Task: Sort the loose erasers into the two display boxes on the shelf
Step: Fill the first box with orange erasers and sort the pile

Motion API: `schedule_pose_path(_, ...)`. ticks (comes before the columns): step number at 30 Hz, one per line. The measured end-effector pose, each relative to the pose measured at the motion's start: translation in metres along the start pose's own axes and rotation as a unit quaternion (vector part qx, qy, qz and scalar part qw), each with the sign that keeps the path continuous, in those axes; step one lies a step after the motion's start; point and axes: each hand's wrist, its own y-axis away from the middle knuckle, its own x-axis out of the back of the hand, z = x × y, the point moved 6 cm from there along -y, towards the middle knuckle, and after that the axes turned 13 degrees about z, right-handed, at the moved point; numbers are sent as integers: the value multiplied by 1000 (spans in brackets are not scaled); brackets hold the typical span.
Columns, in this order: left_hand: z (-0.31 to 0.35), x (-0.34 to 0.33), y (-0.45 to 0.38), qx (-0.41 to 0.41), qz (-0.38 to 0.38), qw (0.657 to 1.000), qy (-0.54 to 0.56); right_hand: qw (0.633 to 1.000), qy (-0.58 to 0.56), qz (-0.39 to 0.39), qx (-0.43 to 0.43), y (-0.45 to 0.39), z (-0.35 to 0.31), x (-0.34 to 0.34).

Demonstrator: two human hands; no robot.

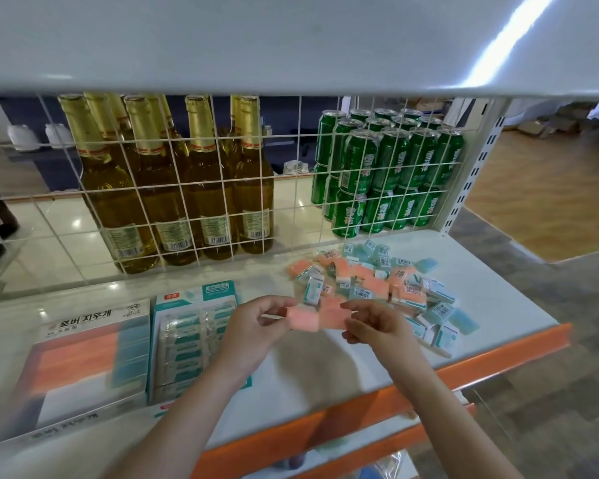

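The pink erasers (317, 318) are held above the shelf (491, 292), pinched between the fingers of both hands: the left hand (256, 326) grips one end, the right hand (377, 326) the other. Judged best practice: square the erasers into one stack, then carry them left to the pink-and-blue display box (80, 361), the apparent colour match. The teal display box (184, 337) lies between the fingers and that target, so the stack should pass over it. The loose pile (377, 281) lies just beyond the right fingers. Behind the wire grid (222, 188) stand bottles (159, 188) and green cans (388, 174), clear of the path.
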Motion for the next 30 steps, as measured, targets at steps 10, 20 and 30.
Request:
schedule_pose_path(10, -5, 56, -2, -6, 81, 991, -110, 997, 69, 16, 21, 4, -1, -32)
schedule_pose_path(20, 0, 157, 10, -36, 186, 962, -196, 989, 103, -66, 77, 26, -24, -103)
schedule_pose_path(30, -28, 251, 25, -8, 238, 933, -271, 969, 148, -161, 113, 54, -33, -177)
